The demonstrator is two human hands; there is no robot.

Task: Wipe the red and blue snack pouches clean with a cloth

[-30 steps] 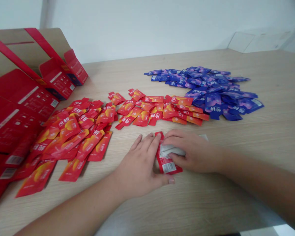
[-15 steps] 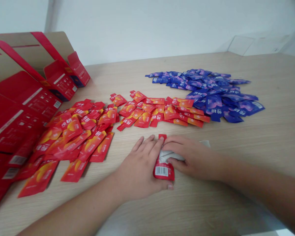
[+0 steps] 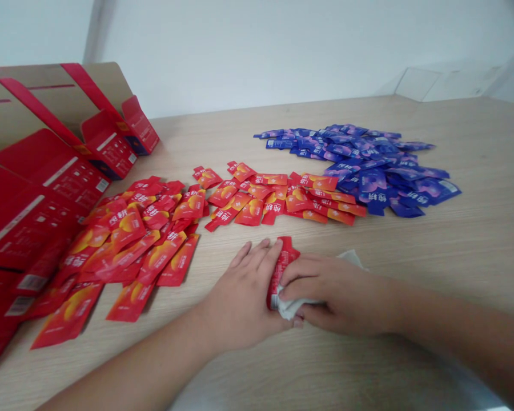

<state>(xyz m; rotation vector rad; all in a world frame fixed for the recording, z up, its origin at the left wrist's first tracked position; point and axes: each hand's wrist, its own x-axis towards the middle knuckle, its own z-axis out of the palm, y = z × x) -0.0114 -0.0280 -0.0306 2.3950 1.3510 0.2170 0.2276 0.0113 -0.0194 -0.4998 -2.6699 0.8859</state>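
Our left hand (image 3: 244,297) had its grip clenched on a slim red foil sachet (image 3: 283,261), fingers along its left edge, tilting it up off the pale wooden desk (image 3: 454,257). Our right hand (image 3: 342,294) met the sachet from the right, its grip closed around a crumpled white tissue (image 3: 289,309) pressed against the sachet's lower end. Left of the sachet lay a heap of red-and-orange sachets (image 3: 145,240), beyond it a row of red-and-orange sachets (image 3: 278,197), beyond and rightward a heap of blue sachets (image 3: 368,165), and far left open red cardboard boxes (image 3: 47,171).

Wooden table (image 3: 475,240) (pale grain), white wall (image 3: 261,51)
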